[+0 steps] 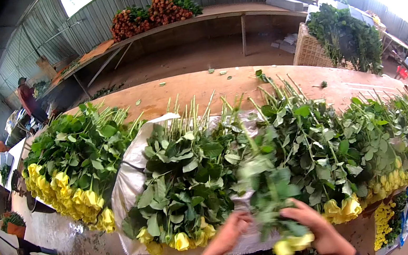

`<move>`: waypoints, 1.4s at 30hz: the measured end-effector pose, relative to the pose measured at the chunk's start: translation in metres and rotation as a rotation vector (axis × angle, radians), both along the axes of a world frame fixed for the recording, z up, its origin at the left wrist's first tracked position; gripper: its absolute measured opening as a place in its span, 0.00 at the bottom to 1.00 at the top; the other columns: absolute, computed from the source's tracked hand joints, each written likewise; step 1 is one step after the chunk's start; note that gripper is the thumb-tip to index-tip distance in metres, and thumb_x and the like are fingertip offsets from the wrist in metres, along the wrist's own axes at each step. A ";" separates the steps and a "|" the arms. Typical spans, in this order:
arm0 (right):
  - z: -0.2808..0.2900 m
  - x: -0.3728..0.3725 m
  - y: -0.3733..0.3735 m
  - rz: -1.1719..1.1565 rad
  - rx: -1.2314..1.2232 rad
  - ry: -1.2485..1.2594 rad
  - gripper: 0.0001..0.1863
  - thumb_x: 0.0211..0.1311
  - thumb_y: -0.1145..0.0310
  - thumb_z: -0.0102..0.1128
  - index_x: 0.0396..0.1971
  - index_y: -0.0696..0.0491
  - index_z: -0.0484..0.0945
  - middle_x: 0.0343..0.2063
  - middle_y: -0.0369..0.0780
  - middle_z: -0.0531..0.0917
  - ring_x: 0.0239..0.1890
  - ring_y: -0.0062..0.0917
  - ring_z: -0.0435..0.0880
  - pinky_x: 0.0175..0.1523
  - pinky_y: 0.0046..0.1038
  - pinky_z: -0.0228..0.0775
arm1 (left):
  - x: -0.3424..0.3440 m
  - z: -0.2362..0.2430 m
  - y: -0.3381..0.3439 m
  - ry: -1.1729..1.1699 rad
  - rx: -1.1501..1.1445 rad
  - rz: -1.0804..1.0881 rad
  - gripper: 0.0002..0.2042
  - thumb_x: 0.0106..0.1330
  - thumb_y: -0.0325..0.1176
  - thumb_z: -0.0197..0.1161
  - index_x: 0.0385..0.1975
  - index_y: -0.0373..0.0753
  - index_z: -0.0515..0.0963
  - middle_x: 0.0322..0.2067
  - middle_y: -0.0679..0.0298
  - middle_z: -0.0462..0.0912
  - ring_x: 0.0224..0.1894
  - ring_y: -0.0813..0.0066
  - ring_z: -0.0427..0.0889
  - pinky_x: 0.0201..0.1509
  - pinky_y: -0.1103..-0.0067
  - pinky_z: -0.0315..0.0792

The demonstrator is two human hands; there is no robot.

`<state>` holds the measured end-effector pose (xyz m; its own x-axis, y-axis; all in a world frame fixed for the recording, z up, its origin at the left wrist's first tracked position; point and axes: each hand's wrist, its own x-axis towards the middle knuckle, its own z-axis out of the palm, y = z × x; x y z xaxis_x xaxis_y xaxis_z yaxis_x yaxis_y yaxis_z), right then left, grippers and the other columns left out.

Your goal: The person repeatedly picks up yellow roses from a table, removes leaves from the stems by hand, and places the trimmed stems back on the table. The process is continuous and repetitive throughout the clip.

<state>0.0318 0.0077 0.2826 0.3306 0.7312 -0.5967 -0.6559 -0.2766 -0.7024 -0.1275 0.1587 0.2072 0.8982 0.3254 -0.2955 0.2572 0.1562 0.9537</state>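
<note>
Yellow roses (285,248) aim blooms bodyward, right fingers (293,213) closed on them, left fingers (240,219) curled just left, hold unclear tbh.

Orange blooms (130,25) on bkgd bench (225,11), tan crate (308,48) (lattice-sided), person (28,100) L

Yellow roses (293,245), blooms at near end, leafy green stems pointing away over table (197,81), foliage blurred

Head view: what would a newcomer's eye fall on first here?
Most likely the yellow roses, massed along the near edge of the table. Next, at lower centre, a motion-blurred bunch between the left hand and right hand. Behind, orange-red flowers stand out on the far bench.
</note>
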 end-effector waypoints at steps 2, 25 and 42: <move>-0.084 -0.005 0.023 0.050 0.110 -0.126 0.22 0.51 0.67 0.54 0.46 0.55 0.62 0.34 0.37 0.73 0.35 0.19 0.71 0.39 0.21 0.64 | 0.007 -0.034 -0.044 -0.026 -0.468 -0.012 0.24 0.60 0.38 0.47 0.54 0.39 0.50 0.46 0.63 0.64 0.48 0.73 0.64 0.50 0.77 0.61; 0.021 0.070 -0.099 -0.314 0.051 -1.077 0.26 0.52 0.66 0.51 0.48 0.61 0.56 0.49 0.52 0.61 0.54 0.37 0.58 0.57 0.35 0.49 | 0.067 -0.112 -0.108 0.327 0.856 -0.007 0.32 0.41 0.39 0.62 0.47 0.35 0.58 0.39 0.49 0.67 0.43 0.51 0.64 0.47 0.67 0.59; -0.127 0.014 -0.004 0.266 0.096 -0.211 0.21 0.53 0.70 0.48 0.47 0.59 0.60 0.40 0.41 0.71 0.44 0.25 0.69 0.48 0.28 0.61 | 0.025 -0.046 -0.078 0.291 0.087 -0.001 0.22 0.52 0.42 0.56 0.43 0.34 0.66 0.42 0.54 0.67 0.42 0.64 0.68 0.48 0.76 0.60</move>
